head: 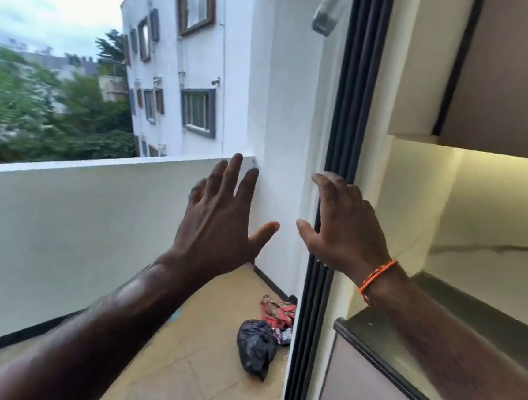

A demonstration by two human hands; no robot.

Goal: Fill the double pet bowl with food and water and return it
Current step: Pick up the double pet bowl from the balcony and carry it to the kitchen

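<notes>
The double pet bowl is nowhere in this view. My left hand (223, 215) is raised in front of me with its fingers spread and nothing in it, over the balcony corner. My right hand (343, 226), with an orange thread band at the wrist, is also raised with fingers apart and holds nothing; its fingertips lie at the black sliding door frame (341, 142). The two hands are a short gap apart, thumbs toward each other.
A white balcony parapet (79, 215) runs across the left. On the tan tiled balcony floor (185, 352) lie a black plastic bag (256, 347) and a red patterned bundle (278, 312) by the door frame. A dark counter edge (377, 350) sits to the right indoors.
</notes>
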